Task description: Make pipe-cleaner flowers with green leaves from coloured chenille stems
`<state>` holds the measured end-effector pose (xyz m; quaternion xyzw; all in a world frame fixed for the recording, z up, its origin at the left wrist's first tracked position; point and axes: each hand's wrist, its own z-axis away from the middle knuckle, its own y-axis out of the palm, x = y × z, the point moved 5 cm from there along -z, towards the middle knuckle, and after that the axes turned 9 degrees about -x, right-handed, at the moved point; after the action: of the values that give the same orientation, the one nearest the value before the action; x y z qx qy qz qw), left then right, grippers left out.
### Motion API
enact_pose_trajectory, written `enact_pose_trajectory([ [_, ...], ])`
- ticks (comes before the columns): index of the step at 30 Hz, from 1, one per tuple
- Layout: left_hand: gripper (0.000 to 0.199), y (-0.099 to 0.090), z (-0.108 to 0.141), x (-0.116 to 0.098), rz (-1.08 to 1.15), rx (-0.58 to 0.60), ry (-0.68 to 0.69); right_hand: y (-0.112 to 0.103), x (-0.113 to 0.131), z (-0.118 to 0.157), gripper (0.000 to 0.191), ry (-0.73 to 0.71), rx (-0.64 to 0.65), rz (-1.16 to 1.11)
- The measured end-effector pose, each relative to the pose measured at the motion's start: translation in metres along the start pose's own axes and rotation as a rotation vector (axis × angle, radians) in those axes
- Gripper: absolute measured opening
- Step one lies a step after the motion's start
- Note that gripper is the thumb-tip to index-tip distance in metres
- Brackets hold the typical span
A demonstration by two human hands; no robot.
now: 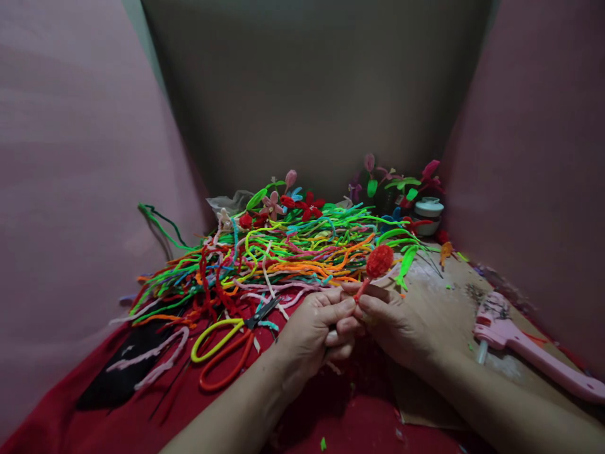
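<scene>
Evidently both my hands are clamped on one small piece: the fingertips of my left hand (326, 321) and my right hand (390, 315) meet around the low end of a thin, coral-red stem (362, 290). Right above that pinch sits the fuzzy, bright red, egg-shaped head (379, 261), clear of my fingers, probably so its soft pile doesn't get crushed. I seem to pinch from two sides because something so slim would roll under one thumb alone.

Just left of my grip, the scissors with one yellow and one orange-red handle loop (249, 323) lie with their loops toward me, which I'd judge handy for a quick pick-up. Beyond my knuckles spreads a tangled heap of multicoloured, fuzzy pipe cleaners (293, 252), within reach yet behind the work. Well off to the right, a pink plastic glue gun (524, 350) rests on a tan, flat board (435, 309), which likely spares the deep red cloth (350, 422) below my hands from drips. The dark red, petalled flower (309, 207) stands at the heap's far side, perhaps to keep its petals unflattened.
</scene>
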<state>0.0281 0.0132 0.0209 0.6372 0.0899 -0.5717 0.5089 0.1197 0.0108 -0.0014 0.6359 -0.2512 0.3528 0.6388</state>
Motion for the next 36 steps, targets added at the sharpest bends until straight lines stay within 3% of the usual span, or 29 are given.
enact_pose_trajectory([
  [5,0.021,0.001,-0.002,0.004,0.049,0.048,-0.041,-0.003,-0.001,0.0,0.006,-0.029,-0.004,0.018],
  [9,0.024,0.002,-0.001,-0.001,-0.165,-0.056,0.028,-0.009,-0.002,-0.003,0.007,-0.081,-0.031,0.033],
  [13,0.019,0.002,0.001,-0.012,-0.604,-0.218,0.296,-0.009,0.0,-0.002,0.007,-0.094,-0.102,0.038],
  [19,0.019,0.002,0.009,-0.01,-1.43,-0.32,0.828,-0.007,0.0,0.0,0.006,-0.14,-0.111,0.079],
  [22,0.022,0.002,0.01,-0.006,-1.625,-0.319,0.927,-0.013,-0.003,-0.001,0.005,-0.164,-0.174,0.134],
  [28,0.022,0.0,0.008,-0.011,-1.364,-0.329,0.796,-0.015,-0.002,-0.002,0.007,-0.18,-0.184,0.215],
  [36,0.023,-0.005,0.001,-0.017,-0.76,-0.354,0.433,-0.006,-0.001,0.001,0.017,-0.124,-0.083,0.16],
])
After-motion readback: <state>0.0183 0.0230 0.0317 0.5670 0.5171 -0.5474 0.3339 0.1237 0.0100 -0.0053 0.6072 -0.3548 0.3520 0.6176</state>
